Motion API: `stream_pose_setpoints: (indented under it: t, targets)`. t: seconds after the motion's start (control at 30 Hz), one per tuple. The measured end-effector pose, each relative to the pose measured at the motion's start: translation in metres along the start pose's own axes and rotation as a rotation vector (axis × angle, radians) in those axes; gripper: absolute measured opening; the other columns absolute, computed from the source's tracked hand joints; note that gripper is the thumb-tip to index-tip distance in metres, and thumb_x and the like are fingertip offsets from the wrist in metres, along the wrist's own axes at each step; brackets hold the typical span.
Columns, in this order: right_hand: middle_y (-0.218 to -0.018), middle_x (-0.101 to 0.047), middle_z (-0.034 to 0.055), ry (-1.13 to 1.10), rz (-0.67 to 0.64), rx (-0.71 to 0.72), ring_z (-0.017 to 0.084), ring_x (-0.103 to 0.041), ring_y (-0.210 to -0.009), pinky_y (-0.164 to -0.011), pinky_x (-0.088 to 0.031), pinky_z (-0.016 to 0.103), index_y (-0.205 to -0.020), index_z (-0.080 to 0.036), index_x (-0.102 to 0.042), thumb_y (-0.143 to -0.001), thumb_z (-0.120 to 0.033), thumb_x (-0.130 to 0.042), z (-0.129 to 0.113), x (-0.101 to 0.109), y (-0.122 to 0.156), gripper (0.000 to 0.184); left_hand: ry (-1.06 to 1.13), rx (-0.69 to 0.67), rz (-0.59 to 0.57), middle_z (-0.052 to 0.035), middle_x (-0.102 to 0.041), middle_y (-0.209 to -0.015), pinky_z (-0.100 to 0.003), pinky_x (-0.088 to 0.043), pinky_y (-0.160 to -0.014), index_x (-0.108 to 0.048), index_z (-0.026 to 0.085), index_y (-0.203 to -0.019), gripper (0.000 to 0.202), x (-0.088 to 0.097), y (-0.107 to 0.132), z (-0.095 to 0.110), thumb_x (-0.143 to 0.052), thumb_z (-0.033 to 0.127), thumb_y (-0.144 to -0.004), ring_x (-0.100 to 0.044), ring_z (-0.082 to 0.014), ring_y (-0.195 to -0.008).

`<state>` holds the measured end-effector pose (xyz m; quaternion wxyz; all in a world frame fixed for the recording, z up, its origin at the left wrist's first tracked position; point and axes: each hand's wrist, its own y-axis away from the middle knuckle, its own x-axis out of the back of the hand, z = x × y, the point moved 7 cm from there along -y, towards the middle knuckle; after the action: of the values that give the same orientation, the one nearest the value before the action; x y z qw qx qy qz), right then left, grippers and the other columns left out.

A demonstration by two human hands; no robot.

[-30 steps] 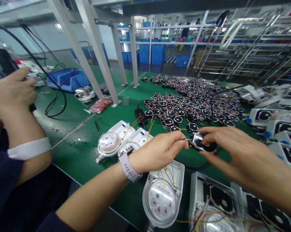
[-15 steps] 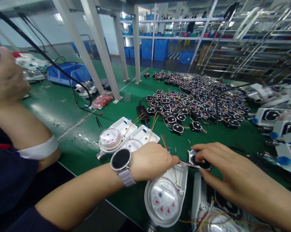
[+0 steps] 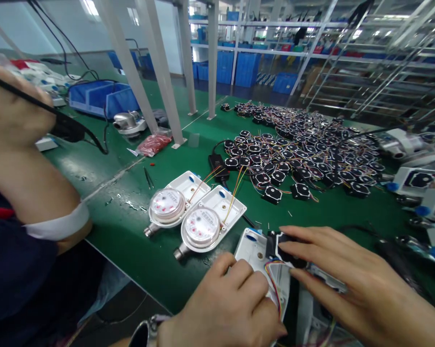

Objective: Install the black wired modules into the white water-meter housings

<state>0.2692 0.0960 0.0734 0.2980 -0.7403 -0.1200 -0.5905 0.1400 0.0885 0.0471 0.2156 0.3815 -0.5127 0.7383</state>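
My right hand presses a small black module with coloured wires down into the open white housing of a water meter at the near edge. My left hand lies over that meter's dial end and pinches the coloured wires beside the module. Two other water meters with white housings and round dials lie side by side just to the left, their wires trailing toward the back.
A large heap of black modules with wires covers the green bench behind. More white housings sit at the right. A co-worker's hand at the left holds a black cabled tool. Blue bin, red packet, grey frame posts.
Both my hands came down and toward me with the module, from mid-air to the meter housing. My left hand now covers the dial. The co-worker's hand shifted with the black tool.
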Motion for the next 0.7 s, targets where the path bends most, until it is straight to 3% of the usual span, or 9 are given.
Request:
stream_pose_setpoints:
  t: [0.03,0.1,0.3,0.4,0.53,0.7]
  targets:
    - [-0.122,-0.056,0.0075,-0.008,-0.002,0.010,0.020,-0.055,-0.111,-0.082,-0.059,0.035,-0.116,-0.018,-0.056,-0.098,-0.018,-0.040,-0.004,-0.003,-0.002,0.024,0.018,0.012,0.111,0.0021,-0.057,-0.068,-0.031,-0.039,-0.056,-0.051,0.019,-0.069,0.030,0.000,0.008,0.000,-0.049,0.032,-0.096,-0.054,-0.0154,-0.064]
    - [-0.119,-0.059,0.0066,-0.022,-0.008,0.020,0.019,-0.058,-0.106,-0.080,-0.061,0.034,-0.113,-0.019,-0.059,-0.097,-0.015,-0.040,-0.009,-0.011,-0.006,0.025,0.093,0.042,0.224,0.0010,-0.061,-0.070,-0.028,-0.045,-0.063,-0.052,0.017,-0.069,0.035,-0.006,0.022,-0.001,-0.039,0.027,-0.100,-0.058,-0.0137,-0.070]
    - [-0.113,-0.064,0.0054,-0.005,-0.022,0.049,0.020,-0.065,-0.097,-0.073,-0.063,0.033,-0.106,-0.020,-0.068,-0.094,-0.012,-0.038,-0.012,-0.029,-0.005,0.033,0.342,0.126,0.352,0.0034,-0.071,-0.078,-0.018,-0.049,-0.092,-0.059,0.017,-0.075,0.036,-0.014,0.043,-0.008,-0.038,0.023,-0.103,-0.066,-0.0072,-0.088]
    - [-0.115,-0.063,0.0065,0.038,-0.040,0.086,0.022,-0.065,-0.098,-0.073,-0.063,0.035,-0.107,-0.019,-0.069,-0.094,-0.014,-0.039,-0.011,-0.037,0.002,0.032,0.434,0.178,0.428,0.0032,-0.072,-0.078,-0.015,-0.051,-0.090,-0.060,0.020,-0.081,0.030,-0.016,0.049,-0.015,-0.040,0.026,-0.102,-0.067,-0.0060,-0.084]
    - [-0.123,-0.060,0.0069,0.000,-0.012,0.042,0.024,-0.063,-0.104,-0.079,-0.062,0.034,-0.115,-0.020,-0.067,-0.094,-0.016,-0.044,-0.005,-0.046,0.014,0.032,0.496,0.234,0.445,0.0010,-0.072,-0.078,-0.017,-0.054,-0.080,-0.061,0.019,-0.091,0.027,-0.031,0.057,-0.019,-0.039,0.029,-0.103,-0.067,-0.0077,-0.073]
    - [-0.125,-0.058,0.0060,0.006,-0.017,0.037,0.023,-0.063,-0.103,-0.078,-0.062,0.031,-0.118,-0.021,-0.064,-0.093,-0.015,-0.044,-0.002,-0.053,0.020,0.033,0.501,0.222,0.557,0.0032,-0.073,-0.080,-0.013,-0.052,-0.084,-0.061,0.018,-0.087,0.036,-0.037,0.064,-0.020,-0.032,0.029,-0.105,-0.066,-0.0043,-0.071]
